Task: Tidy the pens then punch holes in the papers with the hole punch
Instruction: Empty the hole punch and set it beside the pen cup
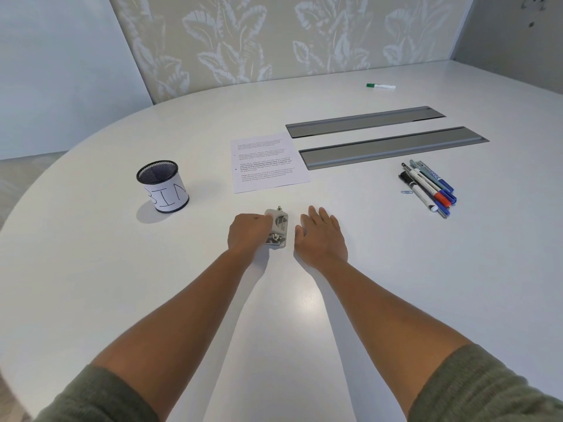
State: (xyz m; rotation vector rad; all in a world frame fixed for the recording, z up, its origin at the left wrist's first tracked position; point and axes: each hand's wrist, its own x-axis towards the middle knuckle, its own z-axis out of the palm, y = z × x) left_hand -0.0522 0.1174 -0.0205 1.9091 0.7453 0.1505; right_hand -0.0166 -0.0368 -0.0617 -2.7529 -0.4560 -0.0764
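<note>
A small metal hole punch (278, 228) lies on the white table (304, 300) in front of me. My left hand (247, 234) is closed on its left side. My right hand (321, 237) lies flat and open just right of the punch, perhaps touching it with the thumb. A printed sheet of paper (268, 162) lies beyond the punch. Several pens and markers (428, 187) sit in a bunch at the right. A green-capped marker (380, 85) lies alone at the far back. A black mesh cup (163, 185) labelled "BIN" stands at the left.
Two grey cable-tray lids (393, 147) are set into the table behind the paper. A small blue paper clip (406, 192) lies left of the pens. A patterned wall panel (274, 41) stands behind the table's rounded far edge.
</note>
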